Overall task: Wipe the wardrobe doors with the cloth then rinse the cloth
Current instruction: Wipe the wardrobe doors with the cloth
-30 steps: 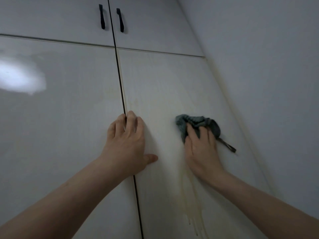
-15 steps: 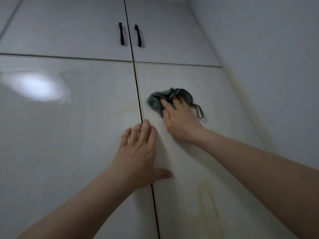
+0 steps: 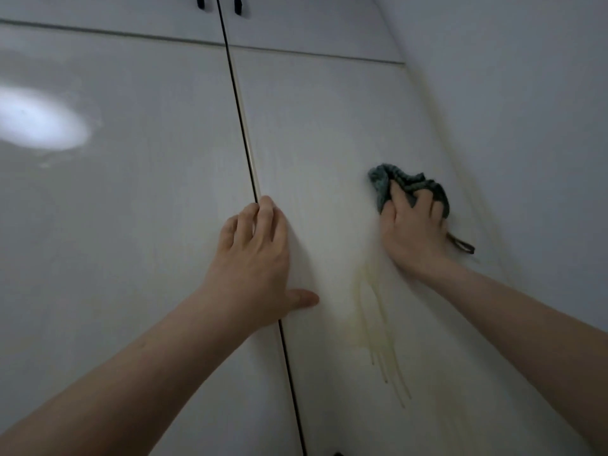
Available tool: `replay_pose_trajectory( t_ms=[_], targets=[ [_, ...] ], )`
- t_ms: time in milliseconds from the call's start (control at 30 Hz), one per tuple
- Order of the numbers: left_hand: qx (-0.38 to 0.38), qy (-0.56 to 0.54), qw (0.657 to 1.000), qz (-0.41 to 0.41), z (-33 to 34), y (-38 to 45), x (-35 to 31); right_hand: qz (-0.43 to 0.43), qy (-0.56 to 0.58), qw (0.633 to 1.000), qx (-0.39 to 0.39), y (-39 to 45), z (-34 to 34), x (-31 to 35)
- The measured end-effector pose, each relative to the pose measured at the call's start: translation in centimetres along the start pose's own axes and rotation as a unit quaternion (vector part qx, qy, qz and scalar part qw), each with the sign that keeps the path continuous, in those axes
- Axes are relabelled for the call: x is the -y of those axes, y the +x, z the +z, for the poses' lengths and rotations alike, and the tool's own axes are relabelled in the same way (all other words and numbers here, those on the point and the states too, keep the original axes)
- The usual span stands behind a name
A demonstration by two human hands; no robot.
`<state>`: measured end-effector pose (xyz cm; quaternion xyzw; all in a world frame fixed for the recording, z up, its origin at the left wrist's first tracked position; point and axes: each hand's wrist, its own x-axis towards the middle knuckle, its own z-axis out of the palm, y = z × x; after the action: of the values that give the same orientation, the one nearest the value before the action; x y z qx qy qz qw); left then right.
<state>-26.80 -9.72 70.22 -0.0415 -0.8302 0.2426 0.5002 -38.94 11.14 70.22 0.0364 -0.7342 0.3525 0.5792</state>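
Observation:
Two tall white wardrobe doors fill the view, split by a dark vertical gap. My right hand presses a crumpled grey-green cloth against the right door, near its right edge; the cloth's hanging loop sticks out below my hand. My left hand lies flat with spread fingers across the gap, mostly on the left door, thumb on the right door. Yellowish drip streaks run down the right door below the cloth.
Smaller upper cabinet doors with two black handles sit above a horizontal seam. A plain white side wall meets the right door at a corner. A bright light reflection shows on the left door.
My right hand has swept the cloth from the upper left of the right door, by the gap, down and right toward the side wall. My left hand stays on the gap. The view tilted down.

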Motion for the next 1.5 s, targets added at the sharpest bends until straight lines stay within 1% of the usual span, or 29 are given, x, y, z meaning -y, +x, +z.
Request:
replay_pose_trajectory(
  t_ms=[67, 133, 200, 233, 300, 400, 433, 500, 567, 633, 667, 733, 800, 867, 967, 1033, 1100, 1200, 1233, 1267, 1333, 1400, 1433, 1500],
  targets=[
    [0.004, 0.009, 1.0, 0.013, 0.4, -1.3, -0.2, -0.041, -0.017, 0.999, -0.004, -4.4, 0.8, 0.6],
    [0.006, 0.024, 0.999, 0.024, 0.7, -2.5, -0.4, -0.111, -0.043, 0.993, -0.007, -8.9, 1.5, 1.4],
    [-0.004, 0.018, 0.999, 0.028, 1.0, -3.5, -0.7, -0.171, -0.046, 0.984, -0.011, -12.9, 1.7, 2.0],
    [-0.011, 0.009, 0.999, 0.029, 1.2, -4.0, -1.0, -0.187, -0.047, 0.981, -0.007, -14.4, 1.7, 2.1],
    [-0.017, -0.009, 0.999, 0.034, 1.3, -4.9, -1.4, -0.194, -0.051, 0.98, 0.022, -16.2, 1.3, 2.0],
    [-0.002, -0.003, 0.999, 0.046, 1.5, -5.9, -1.5, -0.192, -0.062, 0.978, 0.048, -15.1, 0.3, 0.8],
    [0.007, 0.003, 0.999, 0.051, 1.5, -6.3, -1.5, -0.182, -0.075, 0.979, 0.052, -14.1, 0.0, 0.0],
    [0.012, 0.006, 0.998, 0.058, 1.6, -7.0, -1.4, -0.118, -0.092, 0.987, 0.049, -11.2, -0.3, -2.4],
    [0.005, -0.005, 0.998, 0.062, 1.6, -7.8, -1.3, -0.012, -0.073, 0.996, 0.058, -8.6, -1.1, -5.7],
    [0.005, -0.014, 0.998, 0.068, 1.7, -8.4, -1.4, 0.087, -0.046, 0.992, 0.073, -7.7, -1.7, -8.7],
    [0.01, -0.013, 0.997, 0.071, 1.9, -8.8, -1.4, 0.117, -0.039, 0.989, 0.078, -8.0, -1.7, -9.4],
    [0.014, -0.001, 0.997, 0.075, 2.3, -9.2, -1.4, 0.131, -0.039, 0.989, 0.055, -9.5, -0.9, -9.5],
    [0.007, 0.006, 0.997, 0.072, 2.6, -9.6, -1.4, 0.093, -0.036, 0.995, 0.0, -11.9, 0.2, -7.9],
    [0.01, 0.007, 0.998, 0.069, 2.8, -9.7, -1.5, 0.032, -0.015, 0.999, -0.022, -15.1, 0.8, -5.3],
    [0.003, 0.002, 0.998, 0.058, 3.1, -9.7, -1.8, -0.077, 0.032, 0.996, 0.007, -19.9, 1.0, -0.7],
    [-0.01, -0.012, 0.998, 0.055, 3.2, -9.6, -2.1, -0.146, 0.036, 0.988, 0.037, -21.8, 0.8, 1.1],
    [-0.017, -0.013, 0.998, 0.052, 3.3, -9.6, -2.3, -0.192, 0.031, 0.979, 0.064, -22.2, 0.4, 1.2],
    [-0.001, -0.001, 0.999, 0.054, 2.9, -9.5, -2.5, -0.214, 0.009, 0.974, 0.076, -21.3, 0.2, -1.4],
    [0.008, 0.005, 0.998, 0.055, 2.8, -9.5, -2.5, -0.2, -0.012, 0.977, 0.07, -20.8, 0.2, -2.8],
    [0.009, 0.005, 0.998, 0.057, 2.7, -9.5, -2.5, -0.167, -0.032, 0.984, 0.062, -20.1, 0.3, -4.3],
    [0.005, 0.001, 0.998, 0.062, 2.8, -9.6, -2.5, -0.054, -0.046, 0.996, 0.048, -18.7, 0.2, -7.4],
    [0.005, -0.009, 0.998, 0.069, 2.8, -9.7, -2.2, 0.056, -0.036, 0.997, 0.036, -17.2, 0.1, -9.5],
    [0.005, -0.017, 0.997, 0.073, 2.8, -9.7, -2.2, 0.088, -0.036, 0.995, 0.026, -16.6, 0.0, -10.0],
    [0.002, -0.029, 0.996, 0.083, 2.9, -9.7, -1.5, 0.119, -0.032, 0.992, 0.003, -15.5, 0.5, -9.2]
  ],
)
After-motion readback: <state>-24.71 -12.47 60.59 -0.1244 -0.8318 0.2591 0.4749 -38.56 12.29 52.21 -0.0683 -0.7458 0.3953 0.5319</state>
